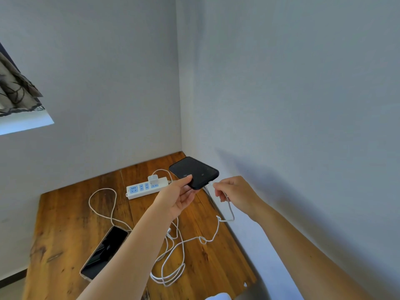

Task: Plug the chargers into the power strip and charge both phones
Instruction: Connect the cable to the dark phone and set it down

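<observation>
My left hand (180, 197) holds a black phone (194, 172) in the air above the wooden table (65, 224), gripping its near edge. My right hand (234, 191) pinches the plug end of a white cable (213, 231) right at the phone's near corner. That cable loops down across the table. A white power strip (142, 188) with blue sockets lies at the back, with a white charger (153, 179) plugged into it. A second phone (104, 252) lies face up at the front left, a white cable (101, 202) running to its top end.
The table sits in a corner between two grey walls (281, 105). A coil of white cable (171, 276) lies near the front middle. A curtained window (17, 100) is at the far left. Something white (218, 296) shows at the bottom edge.
</observation>
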`<move>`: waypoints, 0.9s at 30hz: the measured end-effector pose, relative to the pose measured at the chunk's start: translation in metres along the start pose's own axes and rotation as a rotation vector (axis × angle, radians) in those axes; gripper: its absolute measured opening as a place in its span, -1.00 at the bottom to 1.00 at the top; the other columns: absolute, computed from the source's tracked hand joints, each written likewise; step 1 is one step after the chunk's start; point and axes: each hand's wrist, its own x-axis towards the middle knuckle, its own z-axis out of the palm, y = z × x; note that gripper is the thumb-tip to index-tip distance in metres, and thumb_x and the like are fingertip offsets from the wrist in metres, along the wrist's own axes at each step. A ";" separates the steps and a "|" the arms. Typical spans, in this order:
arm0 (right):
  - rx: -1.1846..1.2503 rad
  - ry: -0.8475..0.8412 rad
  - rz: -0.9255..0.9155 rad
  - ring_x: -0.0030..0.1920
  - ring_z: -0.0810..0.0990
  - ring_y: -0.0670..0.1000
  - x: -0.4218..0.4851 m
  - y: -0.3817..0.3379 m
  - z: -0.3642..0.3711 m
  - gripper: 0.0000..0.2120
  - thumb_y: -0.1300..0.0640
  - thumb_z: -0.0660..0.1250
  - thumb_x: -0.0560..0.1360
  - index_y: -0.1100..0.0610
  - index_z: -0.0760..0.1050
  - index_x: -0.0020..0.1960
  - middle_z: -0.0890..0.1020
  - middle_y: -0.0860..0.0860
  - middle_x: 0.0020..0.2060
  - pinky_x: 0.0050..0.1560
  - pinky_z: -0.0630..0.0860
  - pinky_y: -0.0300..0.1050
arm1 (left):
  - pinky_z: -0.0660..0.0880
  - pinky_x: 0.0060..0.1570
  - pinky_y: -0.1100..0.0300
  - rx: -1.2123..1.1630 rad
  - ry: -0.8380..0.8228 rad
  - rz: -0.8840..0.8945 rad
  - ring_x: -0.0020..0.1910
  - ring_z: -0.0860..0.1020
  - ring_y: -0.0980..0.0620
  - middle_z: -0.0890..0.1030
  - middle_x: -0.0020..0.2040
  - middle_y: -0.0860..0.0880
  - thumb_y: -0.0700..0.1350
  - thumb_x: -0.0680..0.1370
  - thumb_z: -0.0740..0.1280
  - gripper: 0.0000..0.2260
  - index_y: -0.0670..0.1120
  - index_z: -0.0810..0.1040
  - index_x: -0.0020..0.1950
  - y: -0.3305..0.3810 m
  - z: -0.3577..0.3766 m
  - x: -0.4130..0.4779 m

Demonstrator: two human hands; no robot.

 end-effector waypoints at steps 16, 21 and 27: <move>-0.066 0.067 0.031 -0.31 0.49 -0.07 -0.001 0.015 0.007 -0.65 0.08 0.16 0.62 0.11 0.51 -0.30 0.52 0.01 -0.38 -0.15 0.45 -0.25 | 0.29 -0.41 0.34 0.219 0.144 0.068 -0.46 0.34 0.10 0.48 -0.30 -0.09 -0.11 0.47 0.45 -0.81 -0.18 0.53 -0.04 -0.012 0.005 0.014; 0.001 0.076 0.051 -0.30 0.49 -0.07 0.000 0.020 0.008 -0.63 0.09 0.16 0.62 0.13 0.53 -0.30 0.53 0.04 -0.35 -0.12 0.45 -0.24 | 0.25 -0.44 0.34 0.301 0.148 0.081 -0.47 0.29 0.10 0.47 -0.30 -0.09 -0.10 0.48 0.44 -0.82 -0.18 0.55 -0.06 -0.009 0.009 0.020; 0.043 -0.102 0.108 -0.23 0.58 -0.06 0.007 0.026 -0.002 -0.68 0.05 0.21 0.60 0.12 0.60 -0.25 0.62 0.03 -0.27 -0.20 0.48 -0.35 | 0.27 -0.38 0.34 0.237 0.094 0.048 -0.45 0.34 0.11 0.48 -0.28 -0.11 -0.14 0.48 0.44 -0.84 -0.16 0.50 -0.09 -0.014 -0.001 0.025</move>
